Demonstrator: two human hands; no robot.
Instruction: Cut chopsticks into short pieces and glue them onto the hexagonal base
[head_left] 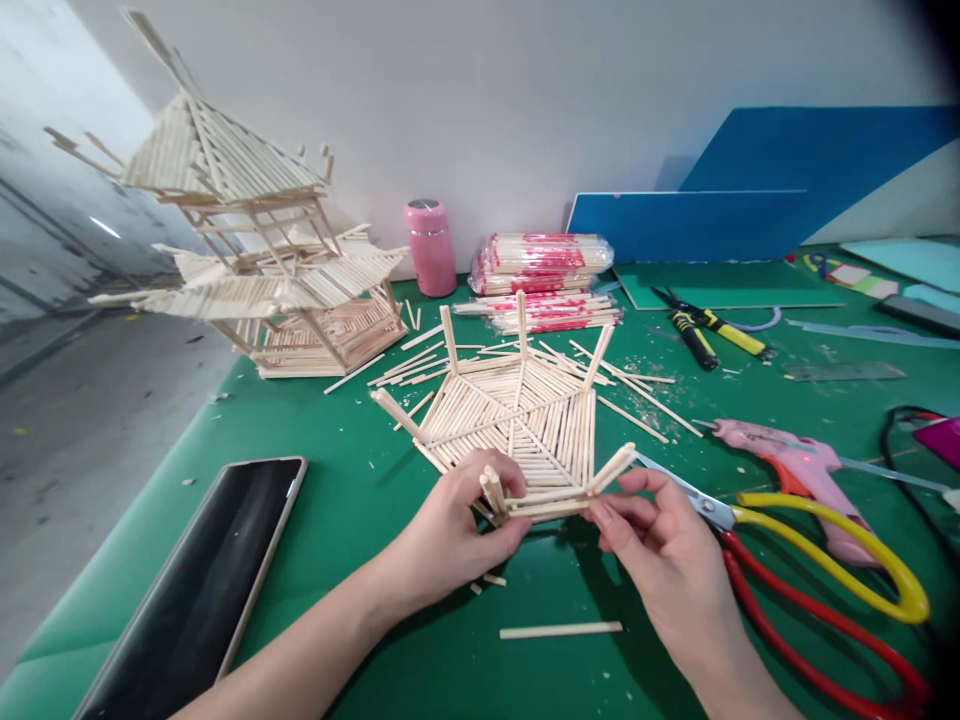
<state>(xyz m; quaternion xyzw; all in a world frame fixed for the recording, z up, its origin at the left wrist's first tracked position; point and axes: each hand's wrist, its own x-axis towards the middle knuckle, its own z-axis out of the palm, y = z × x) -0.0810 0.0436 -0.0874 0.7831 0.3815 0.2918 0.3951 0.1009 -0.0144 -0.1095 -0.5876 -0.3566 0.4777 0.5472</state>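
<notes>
On the green surface point(360, 500) a flat hexagonal panel of wooden sticks point(517, 415) lies in front of the person, and everything else is best placed around it. Its floor looks fully laid, sticks packed side by side in wedge sections, and short posts rise from most of its corners.

At its near edge both hands are at work. The left hand point(450, 530) has its grip pinched closed on a short upright stick piece point(493, 490) at the near-left corner. The right hand point(660, 550) has fingertips closed on the near rail at the near-right corner, steadying the panel.

My reading is that the base is done and the posts are nearly all set, while any walls or roof above are not yet begun. The finished pagoda model point(255, 260) far left of the panel, with two tiered roofs, suggests how much is left.

A loose stick point(561, 629) lies just nearer than the panel. Right of it lie yellow-and-red scissors point(817, 570) and a pink glue gun point(787, 460). Wrapped stick bundles point(540, 265) and a pink bottle point(430, 248) sit behind it, and a phone point(202, 585) rests to its near left.
</notes>
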